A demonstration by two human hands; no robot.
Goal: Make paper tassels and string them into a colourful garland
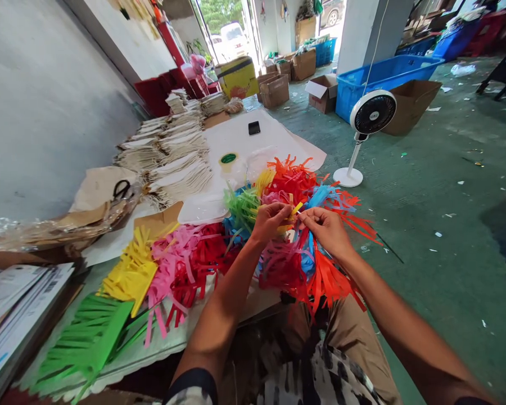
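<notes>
My left hand (273, 218) pinches a yellow strip (296, 208) that sticks out past its fingertips. Close beside it, my right hand (324, 226) has thumb and fingers pressed together near the strip's end; what lies between them is too small to make out. Under and around both hands spreads a heap of fringed tassels, with red fringe (293, 179), orange fringe (326, 278), light green fringe (242, 207) and blue fringe (324, 195). Left of my forearm lie pink fringe (175, 256), yellow fringe (130, 267) and green fringe (84, 332) on the table.
Stacks of whitish bundles (179, 171) line the wall side. A black phone (254, 128) and a tape roll (228, 159) lie on the white sheet (274, 132). Black scissors (121, 189) rest at left. A white fan (373, 112) stands at right, before a blue crate (349, 93).
</notes>
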